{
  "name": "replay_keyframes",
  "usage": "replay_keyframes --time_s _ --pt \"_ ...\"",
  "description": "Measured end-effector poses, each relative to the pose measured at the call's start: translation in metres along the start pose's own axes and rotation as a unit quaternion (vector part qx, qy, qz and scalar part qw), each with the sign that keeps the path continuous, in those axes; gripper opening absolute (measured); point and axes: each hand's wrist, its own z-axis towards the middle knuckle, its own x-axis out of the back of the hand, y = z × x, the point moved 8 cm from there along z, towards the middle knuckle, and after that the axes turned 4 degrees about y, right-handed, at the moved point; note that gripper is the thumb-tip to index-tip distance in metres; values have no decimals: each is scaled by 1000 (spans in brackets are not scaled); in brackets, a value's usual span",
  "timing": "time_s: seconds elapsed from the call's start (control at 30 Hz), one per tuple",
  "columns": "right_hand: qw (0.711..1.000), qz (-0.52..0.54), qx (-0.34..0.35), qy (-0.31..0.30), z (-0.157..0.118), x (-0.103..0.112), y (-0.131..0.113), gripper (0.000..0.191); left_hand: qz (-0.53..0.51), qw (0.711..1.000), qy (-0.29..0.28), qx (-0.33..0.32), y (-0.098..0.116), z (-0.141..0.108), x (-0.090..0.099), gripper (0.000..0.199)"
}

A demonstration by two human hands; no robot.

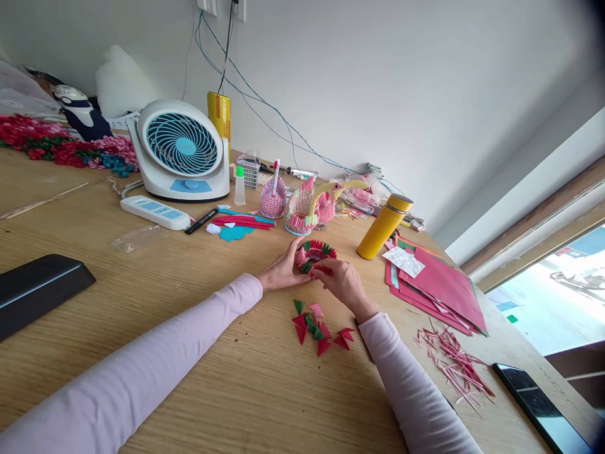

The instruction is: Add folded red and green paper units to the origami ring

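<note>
- Head view: the left hand (pixel 282 268) is curled around the left side of a ring of folded paper (pixel 319 247), red, green and pink, gripping it above the table (pixel 212 378)
- The right hand (pixel 344 284) has its fingers closed together at the ring's near right edge, touching it
- Loose folded paper triangles (pixel 312 326) in red, green and pink lie on the table just below the ring, nearer the person
- Beyond the ring stand a pink paper figure (pixel 273 198) and a multicoloured one (pixel 299 213), with cut paper pieces (pixel 239 228) and a black pen (pixel 201 222) to their left
- A yellow bottle (pixel 380 233) stands right of the ring; stacked paper sheets (pixel 442 287), thin red and pink strips (pixel 454 366) and a phone (pixel 539 400) lie further right
- A white fan (pixel 182 148) stands at the back left, behind a white power strip (pixel 155 211)
</note>
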Motion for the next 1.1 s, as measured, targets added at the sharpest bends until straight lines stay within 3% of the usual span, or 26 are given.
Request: replay_keyframes --time_s 0.2,0.37,0.43,0.5,0.57,0.67,0.8,0.93,1.1 --pt "992 121 6 -27 2 4 3 24 -1 1000 3 -3 2 0 0 107" --pt "986 151 18 75 4 44 4 28 28 1000 -3 -6 11 -1 2 103" --pt "986 140 20 83 3 56 1 24 42 999 -4 -3 14 -3 3 100" --pt "992 117 35 42 1 61 -6 21 52 999 -6 0 16 -3 4 97" --pt "993 94 59 -44 -3 56 -15 18 55 998 -6 -7 17 -3 4 94" --pt "976 77 89 -186 -16 43 -29 16 52 998 -2 -22 16 -2 6 89" --pt "947 57 102 -298 -34 31 -45 16 52 998 -7 -26 15 -1 6 84" --pt "926 -6 124 -357 -47 18 -60 16 79 996 0 -30 17 -3 6 83" --pt "912 -132 153 -356 -55 -1 -68 11 105 994 2 -40 18 -4 6 84"
